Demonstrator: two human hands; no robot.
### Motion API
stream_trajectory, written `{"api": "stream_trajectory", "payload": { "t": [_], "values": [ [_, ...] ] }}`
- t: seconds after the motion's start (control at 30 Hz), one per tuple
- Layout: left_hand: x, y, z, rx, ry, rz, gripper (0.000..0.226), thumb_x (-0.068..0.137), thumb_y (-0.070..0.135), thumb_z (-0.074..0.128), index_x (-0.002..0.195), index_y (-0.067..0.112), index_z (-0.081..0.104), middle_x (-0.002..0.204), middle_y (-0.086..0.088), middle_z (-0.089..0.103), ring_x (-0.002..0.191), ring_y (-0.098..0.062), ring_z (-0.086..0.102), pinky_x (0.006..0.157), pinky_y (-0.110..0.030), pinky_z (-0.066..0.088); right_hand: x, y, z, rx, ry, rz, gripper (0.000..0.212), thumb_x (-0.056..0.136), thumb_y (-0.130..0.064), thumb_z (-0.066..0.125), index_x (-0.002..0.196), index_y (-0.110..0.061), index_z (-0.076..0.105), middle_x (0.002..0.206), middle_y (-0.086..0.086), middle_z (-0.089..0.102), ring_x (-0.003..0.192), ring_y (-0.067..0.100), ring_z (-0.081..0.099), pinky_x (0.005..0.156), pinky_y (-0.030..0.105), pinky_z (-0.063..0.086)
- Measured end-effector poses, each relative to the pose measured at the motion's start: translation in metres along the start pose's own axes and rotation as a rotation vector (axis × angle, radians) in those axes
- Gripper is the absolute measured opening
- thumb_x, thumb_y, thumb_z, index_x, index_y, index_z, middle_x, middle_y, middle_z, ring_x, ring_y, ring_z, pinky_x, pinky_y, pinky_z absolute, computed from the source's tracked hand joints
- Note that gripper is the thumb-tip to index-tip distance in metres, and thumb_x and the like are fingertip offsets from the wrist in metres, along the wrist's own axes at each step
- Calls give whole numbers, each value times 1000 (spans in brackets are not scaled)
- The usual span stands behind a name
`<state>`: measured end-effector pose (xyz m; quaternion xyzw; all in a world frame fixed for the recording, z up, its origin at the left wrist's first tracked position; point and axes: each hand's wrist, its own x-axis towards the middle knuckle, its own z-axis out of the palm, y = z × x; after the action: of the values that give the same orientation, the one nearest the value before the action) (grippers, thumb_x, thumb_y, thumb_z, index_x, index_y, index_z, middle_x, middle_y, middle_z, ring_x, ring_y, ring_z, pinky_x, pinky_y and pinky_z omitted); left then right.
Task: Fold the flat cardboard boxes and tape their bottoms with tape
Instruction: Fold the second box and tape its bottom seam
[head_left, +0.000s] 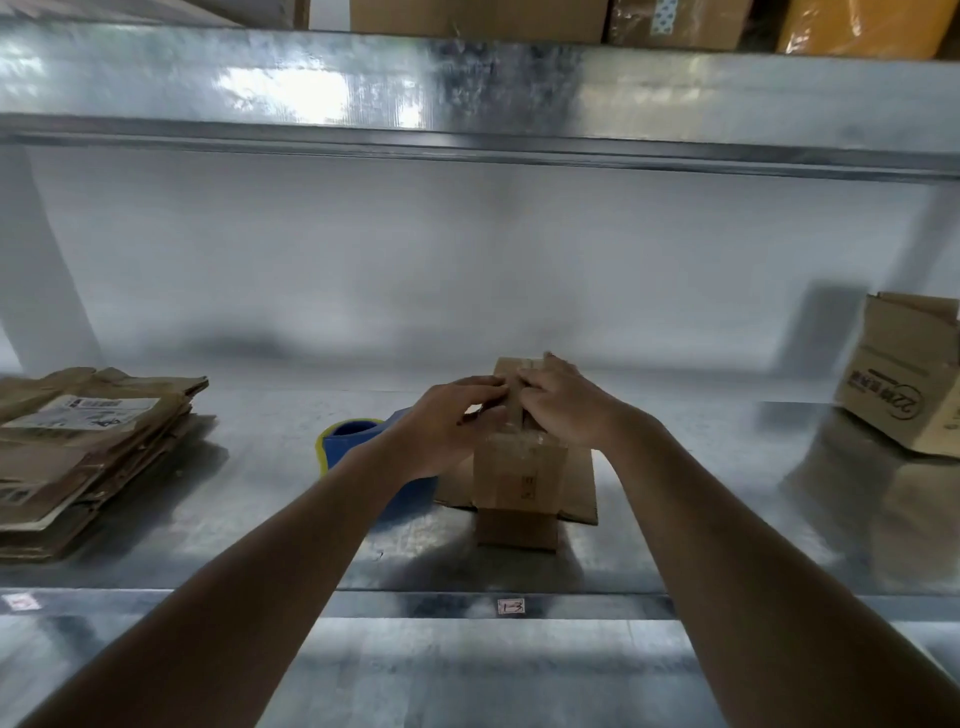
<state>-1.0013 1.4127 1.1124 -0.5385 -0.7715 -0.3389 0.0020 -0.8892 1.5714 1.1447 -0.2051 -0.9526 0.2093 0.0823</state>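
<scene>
Flaps are being pressed together atop the small cardboard box (519, 483), mid-shelf (701, 519); left hand (452, 421) and right hand (563, 400) curl fingers on them; folding step, seemingly; tape dispenser (353, 441), just beside, is needed next.

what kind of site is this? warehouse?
Likely a warehouse or packing stockroom. Galvanised metal shelf used as a bench, a stack of flattened cartons on the left, stored boxes on the tier above, and a bin label on the shelf edge.

Both hands, left (452, 421) and right (566, 405), on a small cardboard box (519, 478) atop a metal shelf (208, 519).
</scene>
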Motion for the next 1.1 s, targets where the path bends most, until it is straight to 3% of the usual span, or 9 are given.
{"api": "stream_trajectory", "payload": {
  "t": [0.1, 0.2, 0.33, 0.57, 0.67, 0.73, 0.87, 0.97, 1.1],
  "values": [
    [2, -1, 6, -63, -4, 20, 43, 107, 28, 55, 149, 17, 56, 155, 6, 50, 141, -6, 45, 101, 3, 27, -6, 5, -1, 16, 66, -2, 50, 108, -44, 33, 149, -23, 52, 162, 7, 39, 153, 28, 27, 122, 50, 29],
    [5, -2, 14, -236, 16, -5, 41, 106, 24, 57, 146, 13, 54, 152, 0, 49, 139, -11, 50, 108, -20, 44, -14, 12, -5, -72, 137, 40, 50, 105, -47, 37, 148, -28, 53, 156, 5, 48, 143, 30, 43, 115, 48, 39],
    [8, 2, 16, -280, 21, -14, 37, 104, 29, 60, 141, 24, 58, 144, 4, 47, 133, -13, 54, 101, -24, 50, -17, 21, -9, -171, 153, 83, 50, 96, -57, 30, 129, -37, 62, 131, 3, 60, 126, 34, 55, 106, 49, 45],
    [23, 8, 18, -43, 63, 35, 25, 104, 22, 59, 122, 29, 76, 112, 3, 49, 103, -17, 55, 87, -28, 45, -33, 32, -11, -293, 192, 161, 51, 103, -55, 30, 147, -38, 50, 146, 10, 46, 144, 35, 35, 126, 55, 10],
    [29, 22, 21, -14, 50, 19, 27, 106, 20, 54, 123, 22, 76, 106, 4, 52, 101, -17, 58, 84, -25, 40, -40, 41, -10, -202, 230, 183, 48, 101, -51, 35, 142, -35, 54, 139, 8, 44, 138, 29, 43, 127, 55, 6],
    [29, 35, 21, -38, 39, 23, 26, 104, 34, 57, 112, 23, 79, 104, 5, 57, 103, -15, 61, 85, -30, 45, -47, 45, -13, -134, 265, 199, 44, 100, -50, 38, 139, -38, 56, 135, 3, 42, 132, 26, 49, 124, 58, 11],
    [23, 59, 23, 178, -73, 40, 59, 74, 84, 57, 82, 27, 67, 103, 8, 50, 98, -10, 54, 75, -33, 49, -54, 54, -15, -49, 304, 208, 35, 98, -49, 44, 131, -45, 57, 137, 2, 40, 131, 28, 45, 119, 55, 23],
    [19, 71, 24, 229, -136, -2, 61, 70, 76, 54, 97, 23, 67, 107, 6, 43, 109, -19, 48, 81, -34, 46, -57, 63, -16, 43, 273, 179, 32, 98, -50, 46, 127, -43, 55, 153, 5, 35, 140, 35, 36, 119, 54, 28],
    [17, 82, 18, 295, -170, -75, 48, 94, 53, 59, 135, 29, 62, 123, -2, 39, 123, -22, 30, 102, -40, 38, -65, 77, -18, -5, 329, 129, 35, 103, -50, 43, 134, -37, 55, 145, 7, 40, 128, 35, 44, 108, 47, 40]
  ]
}}
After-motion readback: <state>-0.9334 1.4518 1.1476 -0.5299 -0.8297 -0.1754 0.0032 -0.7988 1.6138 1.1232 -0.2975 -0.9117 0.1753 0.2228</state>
